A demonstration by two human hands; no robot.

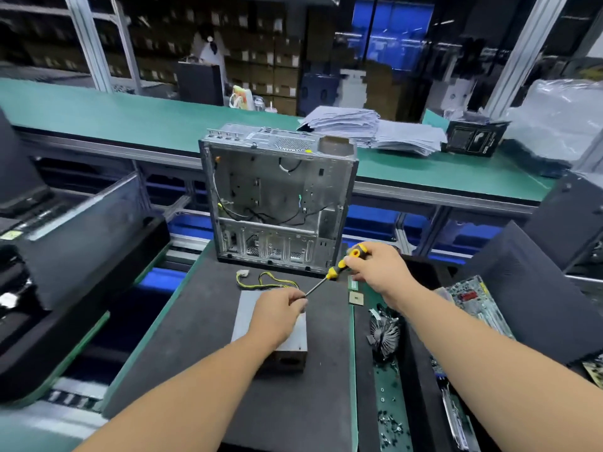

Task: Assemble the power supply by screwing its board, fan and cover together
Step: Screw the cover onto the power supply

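Power supply (270, 334) sits on the counter (182, 347) directly under left hand (277, 313), whose fingers pinch the screwdriver (329, 275) tip. Right hand (375, 269), farther out, grips the yellow handle. Metal box: probably rigid, heavy, sharp-edged; hold by its side walls. Yellow cables (264, 282) trail beyond.

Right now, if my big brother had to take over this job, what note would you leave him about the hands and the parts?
Right hand grips the screwdriver handle. Left hand pinches its tip; whether a screw is there, I cannot tell.
The power supply lies on the dark mat under the left hand, cover on, its wires trailing toward the open case.
A loose fan and loose screws lie to the right.
Done: box closed up. Left: drive the cover screws; how many are in, I cannot tell.
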